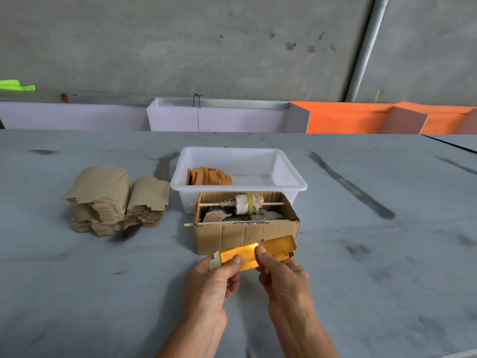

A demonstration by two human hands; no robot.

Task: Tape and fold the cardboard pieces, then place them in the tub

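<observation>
Hands, both yours, hold a shiny gold-faced cardboard piece (pixel 254 253) just above the grey table (pixel 77 293), right in front of an open brown corrugated box (pixel 245 235). Your left hand (pixel 214 280) pinches the piece's left end, thumb on the gold face and fingers curled behind it; your right hand (pixel 284 276) pinches its middle the same way. Across the box's open top lies a thin wooden stick (pixel 214 203) carrying a roll wrapped in white cloth (pixel 247 203). Just behind the box sits a white rectangular plastic tub (pixel 289 171) holding a row of orange folded pieces (pixel 209 177) at its left side. Left of the tub, two stacks of flat brown cardboard blanks (pixel 116 200) rest on the table.
</observation>
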